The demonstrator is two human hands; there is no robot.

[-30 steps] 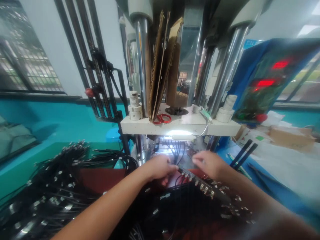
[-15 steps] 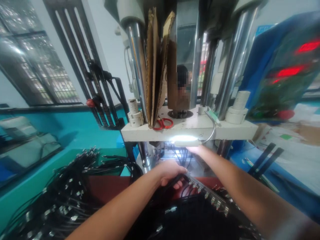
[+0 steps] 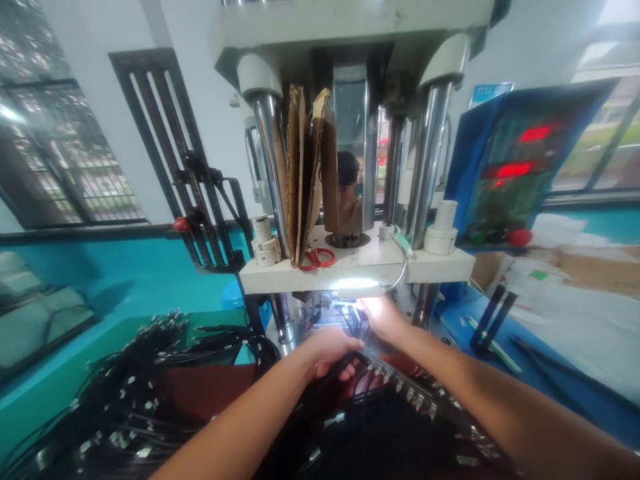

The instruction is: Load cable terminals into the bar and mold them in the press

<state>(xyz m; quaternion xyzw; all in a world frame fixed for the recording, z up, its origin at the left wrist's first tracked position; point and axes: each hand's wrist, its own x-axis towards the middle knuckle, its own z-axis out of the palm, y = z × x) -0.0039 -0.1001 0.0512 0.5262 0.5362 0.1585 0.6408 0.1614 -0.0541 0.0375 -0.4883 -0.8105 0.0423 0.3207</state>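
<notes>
My left hand [image 3: 331, 352] is closed round some black cables, its thumb on top, in front of the press opening. From there a row of metal cable ends [image 3: 400, 385] runs down to the right over a dark heap. My right hand [image 3: 384, 320] reaches under the glowing lamp [image 3: 359, 291], at the opening below the white press plate [image 3: 280, 277]. Its fingers look pinched together, but glare hides what is between them. Thin dark cables [image 3: 354, 321] stand between the two hands, running into the lit opening.
Red-handled scissors [image 3: 324, 257] and upright cardboard sheets [image 3: 295, 173] rest on the plate. A green bin [image 3: 25, 393] at left holds many black cables [image 3: 125, 413]. At right are a blue control box [image 3: 463, 160] and two black bars [image 3: 495, 320] on a blue surface.
The camera view has shifted, showing more of the press top. My right hand has drawn back a little from under the lamp and shows more. My left hand still grips the cables.
</notes>
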